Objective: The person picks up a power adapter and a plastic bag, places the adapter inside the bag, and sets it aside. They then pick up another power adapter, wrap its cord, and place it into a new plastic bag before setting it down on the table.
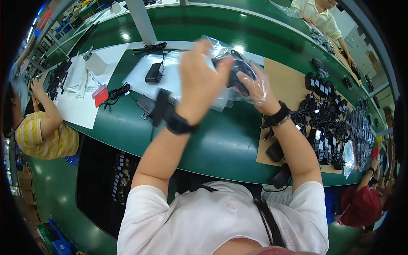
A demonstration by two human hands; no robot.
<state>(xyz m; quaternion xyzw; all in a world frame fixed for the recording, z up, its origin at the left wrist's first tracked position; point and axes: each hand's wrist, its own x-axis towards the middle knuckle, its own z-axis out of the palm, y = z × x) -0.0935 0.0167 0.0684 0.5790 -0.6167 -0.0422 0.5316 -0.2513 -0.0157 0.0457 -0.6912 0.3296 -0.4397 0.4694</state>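
Note:
Above the far part of the green bench, my right hand (253, 85) grips a black power adapter (241, 74) with its cable. A clear plastic bag (219, 46) surrounds the adapter, and its film also spreads over my right fingers. My left hand (197, 80) is at the bag's left side, its thumb against or just in front of the adapter. Motion smears the left fingers, so their grip is unclear. Left of my hands, a black plug adapter (154, 73) rests on a stack of clear bags (140, 70). Another adapter (145, 104) lies nearer, by my left wrist.
Many black adapters and coiled cables (314, 110) crowd the cardboard (276, 63) on the right, beside bagged ones (361, 131). A red-topped box (100, 96) and a white bottle (94, 63) stand left. A metal post (142, 21) rises behind. Other people work around the benches.

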